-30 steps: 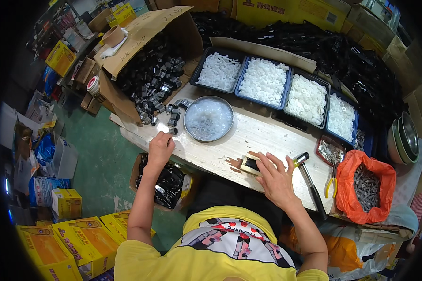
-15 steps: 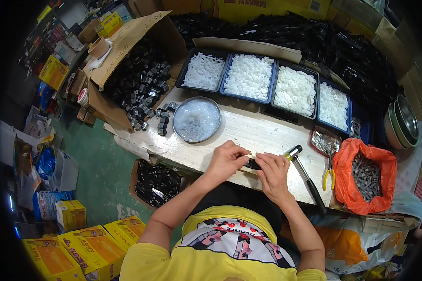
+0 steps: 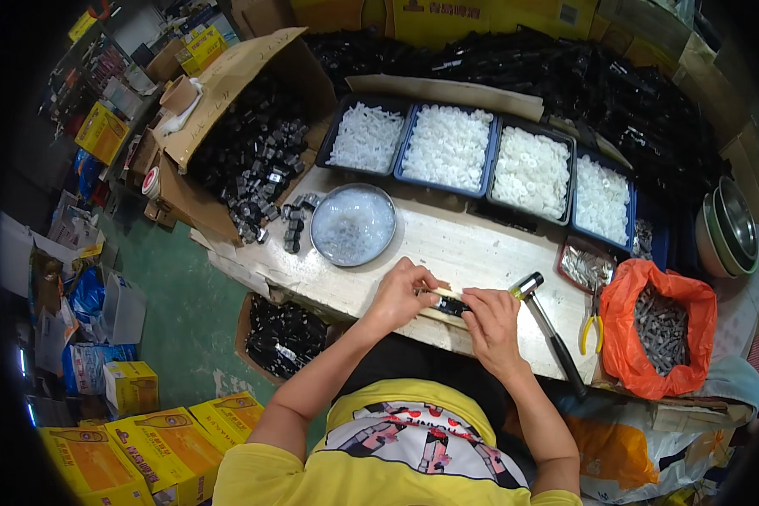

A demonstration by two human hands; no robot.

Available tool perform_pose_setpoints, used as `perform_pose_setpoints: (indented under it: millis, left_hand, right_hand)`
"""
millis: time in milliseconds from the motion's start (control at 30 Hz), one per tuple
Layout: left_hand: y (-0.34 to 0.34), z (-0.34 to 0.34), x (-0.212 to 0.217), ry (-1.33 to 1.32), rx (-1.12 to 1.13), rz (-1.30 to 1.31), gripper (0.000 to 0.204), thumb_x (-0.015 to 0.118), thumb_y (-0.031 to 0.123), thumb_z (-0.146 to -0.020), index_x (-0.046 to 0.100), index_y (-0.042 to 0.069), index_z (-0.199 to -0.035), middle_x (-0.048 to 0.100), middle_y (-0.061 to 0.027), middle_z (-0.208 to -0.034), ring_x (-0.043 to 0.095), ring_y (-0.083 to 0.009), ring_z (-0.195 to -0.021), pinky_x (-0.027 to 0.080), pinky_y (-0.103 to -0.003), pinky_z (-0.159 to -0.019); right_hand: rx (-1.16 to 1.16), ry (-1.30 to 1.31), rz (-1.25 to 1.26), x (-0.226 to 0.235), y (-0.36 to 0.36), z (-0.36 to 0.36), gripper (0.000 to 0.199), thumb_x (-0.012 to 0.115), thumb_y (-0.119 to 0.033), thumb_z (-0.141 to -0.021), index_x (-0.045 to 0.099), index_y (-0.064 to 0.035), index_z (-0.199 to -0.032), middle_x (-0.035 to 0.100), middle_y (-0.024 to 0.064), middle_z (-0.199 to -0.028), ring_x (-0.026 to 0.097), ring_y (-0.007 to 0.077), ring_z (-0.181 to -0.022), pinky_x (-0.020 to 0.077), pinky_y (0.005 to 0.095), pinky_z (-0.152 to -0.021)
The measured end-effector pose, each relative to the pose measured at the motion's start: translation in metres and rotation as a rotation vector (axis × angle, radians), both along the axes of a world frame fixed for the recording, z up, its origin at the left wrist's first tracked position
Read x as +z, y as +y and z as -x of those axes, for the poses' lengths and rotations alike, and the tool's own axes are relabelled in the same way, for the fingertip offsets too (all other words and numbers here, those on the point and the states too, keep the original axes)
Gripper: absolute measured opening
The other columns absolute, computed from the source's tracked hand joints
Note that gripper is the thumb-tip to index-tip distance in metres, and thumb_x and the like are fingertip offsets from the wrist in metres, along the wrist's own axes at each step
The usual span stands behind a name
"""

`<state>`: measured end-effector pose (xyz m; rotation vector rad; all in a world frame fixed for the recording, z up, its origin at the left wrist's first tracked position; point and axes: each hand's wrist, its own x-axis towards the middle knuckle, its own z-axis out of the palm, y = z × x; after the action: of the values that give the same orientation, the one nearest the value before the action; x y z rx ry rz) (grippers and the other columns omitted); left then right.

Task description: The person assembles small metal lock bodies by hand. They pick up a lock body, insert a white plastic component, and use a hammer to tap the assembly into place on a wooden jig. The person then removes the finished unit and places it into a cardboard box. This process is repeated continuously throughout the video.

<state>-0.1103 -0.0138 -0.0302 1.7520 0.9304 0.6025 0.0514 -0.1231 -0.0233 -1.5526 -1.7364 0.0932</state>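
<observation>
While cartons crowded the green floor (image 3: 185, 312), both hands, left hand (image 3: 399, 295) and right hand (image 3: 491, 325), pinched a small black part (image 3: 451, 305) at the pale worktop's (image 3: 464, 244) near edge.

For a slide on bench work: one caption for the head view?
Both hands, left hand and right hand, meet on a small black part at the workbench edge, hammer alongside.

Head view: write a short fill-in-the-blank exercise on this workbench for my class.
1. Both hands, left hand and right hand, meet at a small ____ part.
2. The hammer lies to the person's ____ of the hands.
3. The four blue trays hold ____ pieces.
4. The bag of metal pieces is ____.

Missing words: black; right; white; orange
</observation>
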Motion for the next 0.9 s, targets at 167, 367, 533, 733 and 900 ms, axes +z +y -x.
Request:
perform_pose_setpoints:
  millis: [167, 367, 533, 733, 900]
  left_hand:
    - [0.043, -0.025, 0.034, 0.265, 0.065, -0.425, 0.02, 0.067, 0.023, -0.075, 0.062, 0.004, -0.081, 0.053, -0.0141, -0.081, 0.056, -0.0326, -0.074, 0.045, -0.042, -0.065]
    - [0.125, -0.087, 0.037, 0.497, 0.163, -0.638, 0.024, 0.068, 0.024, -0.071, 0.063, 0.002, -0.08, 0.06, -0.0185, -0.082, 0.059, -0.0366, -0.077, 0.047, -0.044, -0.066]
    - [0.149, -0.106, 0.047, 0.653, 0.026, -0.589, 0.018, 0.066, 0.013, -0.062, 0.063, -0.002, -0.07, 0.062, -0.0242, -0.079, 0.061, -0.0402, -0.077, 0.049, -0.045, -0.068]
    - [0.168, -0.092, 0.041, 0.392, 0.073, -0.569, 0.014, 0.06, 0.004, -0.061, 0.065, -0.003, -0.072, 0.063, -0.0232, -0.077, 0.063, -0.0365, -0.072, 0.051, -0.04, -0.065]
    - [0.176, -0.08, 0.04, 0.073, 0.154, -0.313, 0.013, 0.069, 0.001, -0.064, 0.062, -0.003, -0.074, 0.06, -0.0083, -0.063, 0.059, -0.0134, -0.056, 0.049, -0.028, -0.047]
  right_hand:
    - [-0.322, -0.154, -0.113, 0.007, 0.007, -0.066, 0.018, 0.059, 0.001, -0.073, 0.059, -0.0041, -0.091, 0.058, 0.0098, -0.085, 0.053, 0.0272, -0.08, 0.0367, 0.039, -0.072]
    - [-0.626, -0.448, 0.343, -0.001, 0.016, -0.148, 0.012, 0.057, -0.008, -0.071, 0.061, -0.0026, -0.081, 0.058, 0.014, -0.083, 0.055, 0.0317, -0.082, 0.0415, 0.0435, -0.071]
    - [-0.594, -0.434, 0.498, -0.013, 0.024, -0.17, 0.013, 0.06, -0.008, -0.07, 0.062, -0.0009, -0.081, 0.06, 0.0176, -0.081, 0.058, 0.0342, -0.079, 0.0434, 0.0446, -0.072]
    - [-0.563, -0.359, 0.474, -0.009, 0.025, -0.169, 0.01, 0.058, -0.005, -0.07, 0.061, -0.0016, -0.079, 0.06, 0.0168, -0.081, 0.057, 0.0346, -0.079, 0.0418, 0.046, -0.07]
    - [-0.538, -0.26, 0.353, -0.005, 0.016, -0.169, 0.008, 0.055, -0.001, -0.074, 0.059, -0.0027, -0.08, 0.059, 0.0144, -0.083, 0.055, 0.0328, -0.085, 0.0393, 0.044, -0.073]
